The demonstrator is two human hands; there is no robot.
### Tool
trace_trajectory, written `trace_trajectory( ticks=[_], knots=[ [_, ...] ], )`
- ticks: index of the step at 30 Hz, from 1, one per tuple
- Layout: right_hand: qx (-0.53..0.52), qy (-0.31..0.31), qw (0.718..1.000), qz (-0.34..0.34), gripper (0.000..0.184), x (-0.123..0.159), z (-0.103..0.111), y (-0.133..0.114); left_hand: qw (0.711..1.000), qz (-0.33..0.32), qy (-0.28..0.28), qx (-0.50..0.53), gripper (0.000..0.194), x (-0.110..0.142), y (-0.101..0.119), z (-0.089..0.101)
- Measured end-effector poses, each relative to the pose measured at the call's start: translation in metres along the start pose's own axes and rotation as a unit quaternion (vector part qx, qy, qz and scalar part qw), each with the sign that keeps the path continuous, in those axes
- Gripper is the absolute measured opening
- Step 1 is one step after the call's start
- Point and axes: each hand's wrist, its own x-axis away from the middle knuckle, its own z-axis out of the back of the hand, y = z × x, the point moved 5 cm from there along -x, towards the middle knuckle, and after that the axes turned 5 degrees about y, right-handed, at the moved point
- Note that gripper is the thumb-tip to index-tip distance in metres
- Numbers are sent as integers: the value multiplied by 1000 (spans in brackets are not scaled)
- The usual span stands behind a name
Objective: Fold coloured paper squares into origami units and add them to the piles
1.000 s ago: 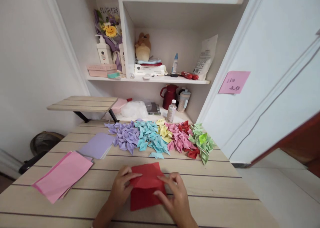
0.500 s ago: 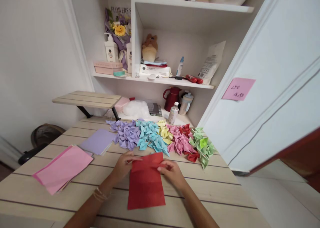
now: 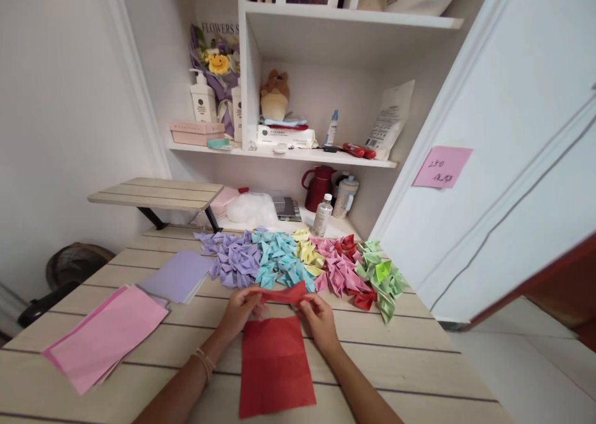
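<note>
Between my two hands stretches a narrow, bent strip of red paper [image 3: 283, 295]. My left hand [image 3: 238, 315] pinches its left end, and my right hand [image 3: 321, 324] pinches the right end between thumb and fingers. Nearer to me, a larger red paper sheet [image 3: 277, 369] with faint creases lies flat on the table. A gap of tabletop shows between the strip and this sheet. Just beyond my hands spread folded paper pieces in purple [image 3: 236, 259], blue [image 3: 279, 259], yellow [image 3: 308, 254], pink [image 3: 339, 269] and green [image 3: 382, 281], with a few red ones [image 3: 364, 300].
Stacks of pink paper [image 3: 109, 334] and purple paper [image 3: 177, 276] lie on the left of the slatted table [image 3: 195, 374]. A small raised wooden stand [image 3: 158, 191] is behind them. At the back stand a clear bottle [image 3: 322, 217], a red jug [image 3: 319, 188] and shelves [image 3: 288, 153].
The red strip has lifted off and stands apart from the larger sheet, which stays on the table. My hands still grip the strip's ends. The camera view has shifted slightly.
</note>
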Motion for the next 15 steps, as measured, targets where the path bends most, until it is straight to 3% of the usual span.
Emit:
trace_trajectory(
  ticks=[7, 10, 13, 15],
  knots=[
    [27, 3, 999, 22, 35, -2, -5, -4, 1000, -17, 5, 12, 36, -8, -2, -1],
    [-8, 15, 1000, 16, 40, 0, -5, -2, 998, -10, 51, 45, 31, -8, 0, -1],
    [-9, 23, 999, 23, 55, 2, -4, -1, 990, -2, 91, 103, 38, -6, 2, -1],
    [21, 4, 999, 37, 50, 4, -3, -2, 987, -6, 112, 115, 38, -3, 3, 0]
  ],
)
